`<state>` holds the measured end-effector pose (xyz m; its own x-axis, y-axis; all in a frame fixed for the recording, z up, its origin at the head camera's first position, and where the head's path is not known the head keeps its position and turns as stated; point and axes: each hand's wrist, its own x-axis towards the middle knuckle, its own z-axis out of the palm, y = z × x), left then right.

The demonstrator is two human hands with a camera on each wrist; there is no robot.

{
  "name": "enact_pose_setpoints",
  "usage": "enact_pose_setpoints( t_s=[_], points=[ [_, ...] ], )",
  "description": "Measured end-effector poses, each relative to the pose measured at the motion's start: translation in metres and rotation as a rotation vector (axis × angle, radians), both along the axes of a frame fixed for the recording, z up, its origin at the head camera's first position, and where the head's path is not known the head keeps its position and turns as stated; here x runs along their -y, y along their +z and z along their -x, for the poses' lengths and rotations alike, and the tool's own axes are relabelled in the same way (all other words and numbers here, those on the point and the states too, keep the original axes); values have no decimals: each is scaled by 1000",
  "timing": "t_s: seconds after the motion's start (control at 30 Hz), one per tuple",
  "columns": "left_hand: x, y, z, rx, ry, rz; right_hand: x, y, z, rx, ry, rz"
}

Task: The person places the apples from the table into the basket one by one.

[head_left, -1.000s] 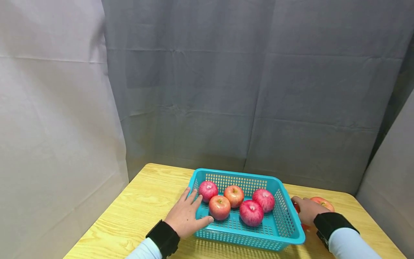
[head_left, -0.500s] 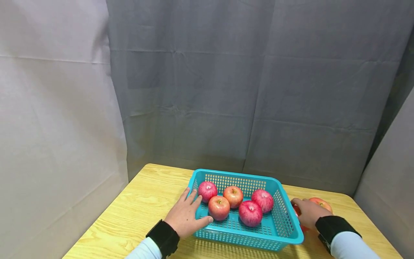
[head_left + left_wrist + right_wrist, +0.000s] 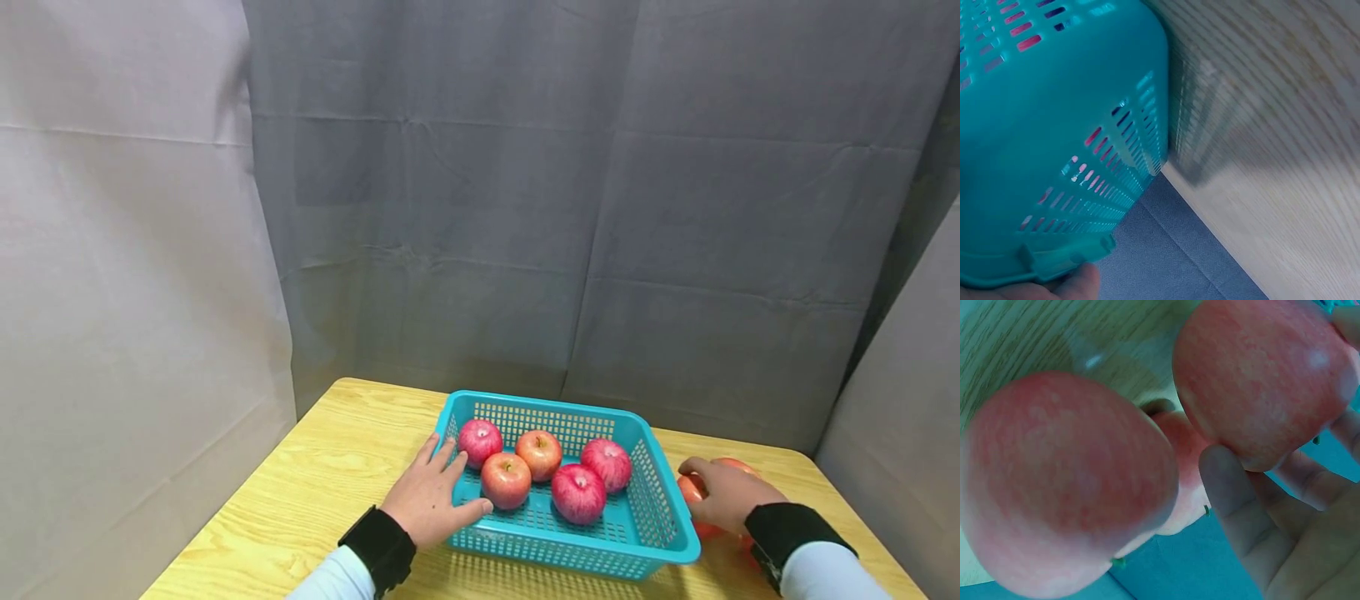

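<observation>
In the head view, my left hand [image 3: 429, 504] lies with spread fingers over the left rim of a turquoise plastic basket [image 3: 577, 546]. The left wrist view has its fingertips [image 3: 1079, 284] right at the rim. Several red apples sit in the basket, such as a dark red one [image 3: 579, 493] and a paler one [image 3: 506, 481]. Right of the basket, my right hand [image 3: 731, 496] grips an apple [image 3: 1266, 381] with fingers curled round it. Close by are a large apple [image 3: 1066, 487] and another [image 3: 1182, 450] partly hidden behind it.
Everything stands on a light wood-grain table [image 3: 300, 500]. A grey cloth [image 3: 480, 208] hangs behind it, with pale cloth panels [image 3: 127, 292] at either side. Bare tabletop lies left of the basket. The table's edge [image 3: 1210, 228] runs close past the basket.
My right hand has shifted slightly to the right, away from the basket's side, and more of the apple in it shows. The left hand keeps its place on the rim.
</observation>
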<state>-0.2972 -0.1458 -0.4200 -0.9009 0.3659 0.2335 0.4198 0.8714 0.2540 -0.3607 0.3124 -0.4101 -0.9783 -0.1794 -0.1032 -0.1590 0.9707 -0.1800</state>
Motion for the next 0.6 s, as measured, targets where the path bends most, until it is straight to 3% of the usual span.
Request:
enact_pose_setpoints(
  t_s=[0.6],
  points=[
    [0, 2, -1, 7, 0, -2, -10, 36, -13, -87, -1, 27]
  ],
)
